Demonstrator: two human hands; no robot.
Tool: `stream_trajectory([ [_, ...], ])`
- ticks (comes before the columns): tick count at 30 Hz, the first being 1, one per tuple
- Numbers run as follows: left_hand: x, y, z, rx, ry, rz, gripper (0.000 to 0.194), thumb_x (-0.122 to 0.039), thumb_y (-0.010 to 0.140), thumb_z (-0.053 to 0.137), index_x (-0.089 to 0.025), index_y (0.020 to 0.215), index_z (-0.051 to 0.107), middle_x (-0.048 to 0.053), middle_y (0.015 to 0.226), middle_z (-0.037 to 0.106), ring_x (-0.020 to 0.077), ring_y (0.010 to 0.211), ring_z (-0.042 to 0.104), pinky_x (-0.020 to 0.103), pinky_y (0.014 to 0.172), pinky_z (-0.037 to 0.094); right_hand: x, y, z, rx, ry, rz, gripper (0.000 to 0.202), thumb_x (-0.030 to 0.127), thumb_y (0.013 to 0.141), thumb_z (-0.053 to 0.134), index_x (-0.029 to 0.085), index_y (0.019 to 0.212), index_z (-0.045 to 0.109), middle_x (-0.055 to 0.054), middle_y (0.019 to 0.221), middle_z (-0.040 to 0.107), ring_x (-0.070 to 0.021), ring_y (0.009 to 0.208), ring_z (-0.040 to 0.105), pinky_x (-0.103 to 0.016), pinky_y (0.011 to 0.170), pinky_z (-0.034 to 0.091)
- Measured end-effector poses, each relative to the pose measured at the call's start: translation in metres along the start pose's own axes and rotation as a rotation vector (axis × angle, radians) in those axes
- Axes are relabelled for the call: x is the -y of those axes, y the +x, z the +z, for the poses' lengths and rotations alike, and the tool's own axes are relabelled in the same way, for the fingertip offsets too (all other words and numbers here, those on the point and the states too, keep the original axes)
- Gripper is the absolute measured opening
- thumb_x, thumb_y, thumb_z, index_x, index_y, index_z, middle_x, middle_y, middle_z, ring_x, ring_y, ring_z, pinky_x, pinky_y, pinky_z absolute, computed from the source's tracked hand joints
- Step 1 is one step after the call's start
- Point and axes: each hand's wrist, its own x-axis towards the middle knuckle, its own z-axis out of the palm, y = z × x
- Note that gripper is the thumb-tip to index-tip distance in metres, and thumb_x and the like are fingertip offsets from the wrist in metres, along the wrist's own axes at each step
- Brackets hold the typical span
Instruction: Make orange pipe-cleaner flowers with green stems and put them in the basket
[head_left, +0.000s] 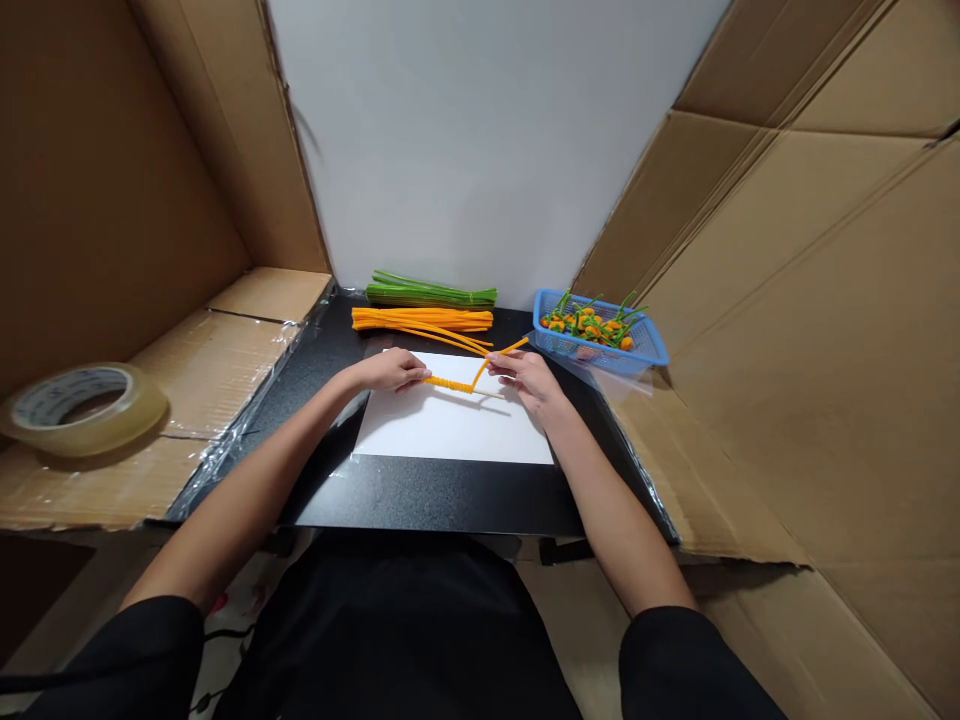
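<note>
An orange pipe cleaner (450, 384) is held over the far part of a white sheet of paper (450, 430) that lies on the black desk (420, 495). Its left end is pinched between the closed fingers of the left hand (390, 370), and its coiled length is seen wound along a thin pale stick (491, 394). The right hand (529, 380) is closed on the right part of the pipe cleaner, whose free end rises to the far right toward a blue basket (645, 350). In that basket, at the far right of the desk, small orange and green pieces (589, 325) are heaped. Just beyond the paper a bundle of orange pipe cleaners (420, 320) is laid, and beyond it, against the white wall, a bundle of green pipe cleaners (431, 294). A roll of clear tape (82, 408) is set on the cardboard flap at the near left, well apart from the hands.
</note>
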Motion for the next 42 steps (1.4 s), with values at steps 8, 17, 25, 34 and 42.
stream_trajectory([
  [8,0.000,0.003,0.007,-0.382,0.226,-0.196,0.038,-0.034,0.090,0.049,-0.020,0.056,0.056,0.003,0.057,0.064,0.0163,0.057,0.053,0.026,0.058,0.030,0.003,-0.008,0.006,0.126,0.011,-0.138,0.028,0.040,0.068,0.081,0.018,0.084,0.080,-0.009,0.085,0.079,-0.0149,0.074,0.070,-0.020,0.059,0.045],
  [17,0.003,0.012,0.012,-0.530,-0.582,-0.215,0.045,-0.052,0.088,0.052,-0.018,0.060,0.049,0.002,0.048,0.057,0.0088,0.042,0.038,0.022,0.048,0.026,0.005,-0.008,0.002,0.208,-0.027,-0.142,0.031,0.038,0.064,0.084,0.016,0.086,0.080,-0.009,0.086,0.078,-0.0142,0.074,0.069,-0.021,0.061,0.046],
  [25,0.007,0.014,0.011,-0.485,-0.695,-0.098,0.056,-0.070,0.072,0.064,-0.016,0.061,0.051,0.002,0.045,0.055,0.0067,0.042,0.037,0.020,0.045,0.025,-0.004,-0.006,0.008,0.215,-0.064,-0.017,0.021,0.028,0.069,0.085,0.014,0.082,0.079,-0.006,0.072,0.075,-0.0098,0.061,0.063,-0.019,0.054,0.047],
  [34,0.011,0.011,0.011,-0.458,-0.413,-0.047,0.053,-0.064,0.084,0.054,-0.016,0.062,0.053,0.003,0.050,0.061,0.0095,0.047,0.045,0.020,0.051,0.035,0.002,-0.002,0.006,0.091,0.217,0.130,0.024,0.026,0.094,0.063,0.010,0.080,0.075,-0.008,0.069,0.074,-0.0081,0.054,0.063,-0.015,0.046,0.047],
  [42,-0.010,0.000,0.005,-0.161,-0.366,0.134,0.050,-0.058,0.088,0.053,-0.016,0.062,0.050,-0.001,0.048,0.052,0.0085,0.046,0.042,0.020,0.051,0.033,-0.004,0.002,0.009,0.030,0.228,0.165,0.010,0.010,0.081,0.074,0.011,0.072,0.071,-0.002,0.058,0.067,-0.0060,0.048,0.059,-0.012,0.043,0.047],
])
